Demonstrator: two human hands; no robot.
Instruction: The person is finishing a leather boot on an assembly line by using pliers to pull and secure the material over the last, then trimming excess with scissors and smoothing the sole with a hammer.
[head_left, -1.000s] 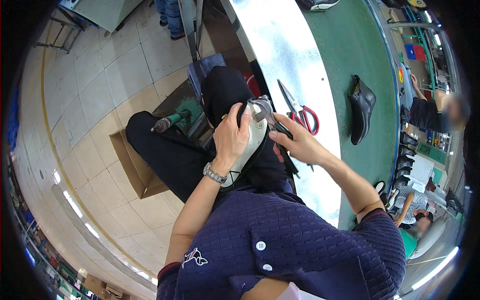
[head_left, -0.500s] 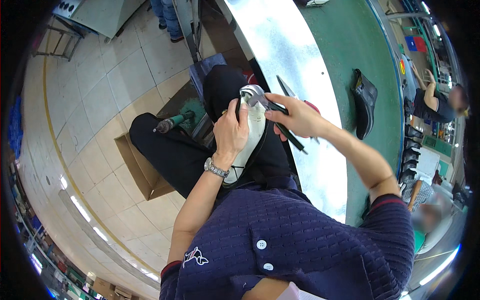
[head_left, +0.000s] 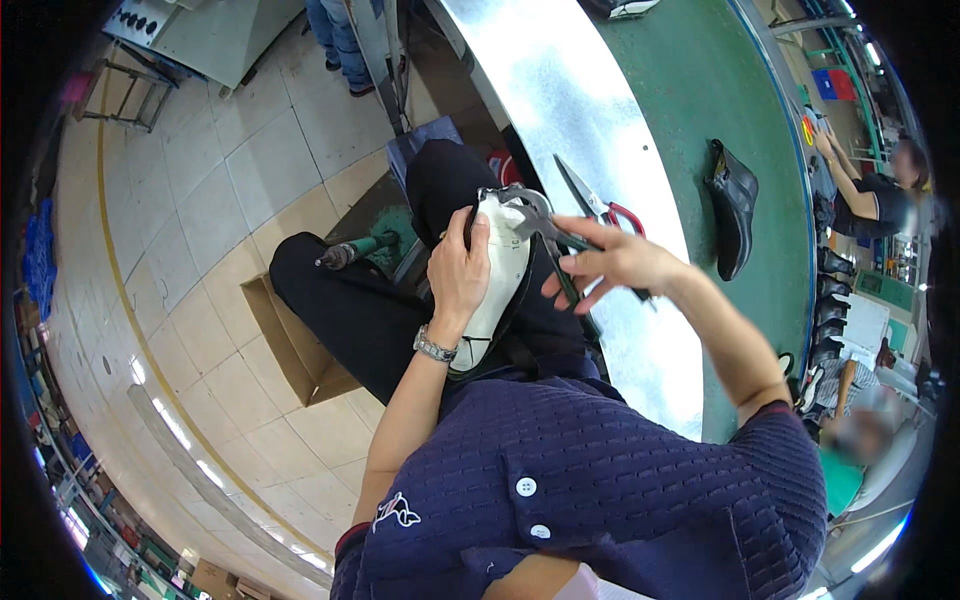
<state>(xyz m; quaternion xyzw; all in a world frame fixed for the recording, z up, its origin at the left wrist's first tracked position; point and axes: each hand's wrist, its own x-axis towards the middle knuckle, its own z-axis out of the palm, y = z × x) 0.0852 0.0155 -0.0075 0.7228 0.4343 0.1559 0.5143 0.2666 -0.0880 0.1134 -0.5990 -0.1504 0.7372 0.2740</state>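
Note:
My left hand (head_left: 460, 275) is wrapped round a shoe (head_left: 507, 262) lying bottom up on my lap, its pale underside facing me and dark upper showing along the edge. The thumb presses on the pale board near the far end. My right hand (head_left: 628, 260) holds metal pincers (head_left: 545, 222) with dark handles, the fingers loosely round them. Their curved jaws are at the far end of the shoe; whether they grip its edge I cannot tell. Beyond the right hand, scissors (head_left: 583, 188) with red-and-black handles lie on the shiny metal bench strip (head_left: 625, 130).
A black boot (head_left: 733, 210) lies on the green surface (head_left: 690, 95) to the right. On the left, a green-handled tool (head_left: 352, 250) rests by my knee, above an open cardboard box (head_left: 285, 345). Other people sit at the far right, near several dark shoes.
The pincers have swung so that their jaws sit further right at the shoe's far end. My right hand has loosened its fingers and uncovered the scissors' red handle. My left hand still holds the shoe.

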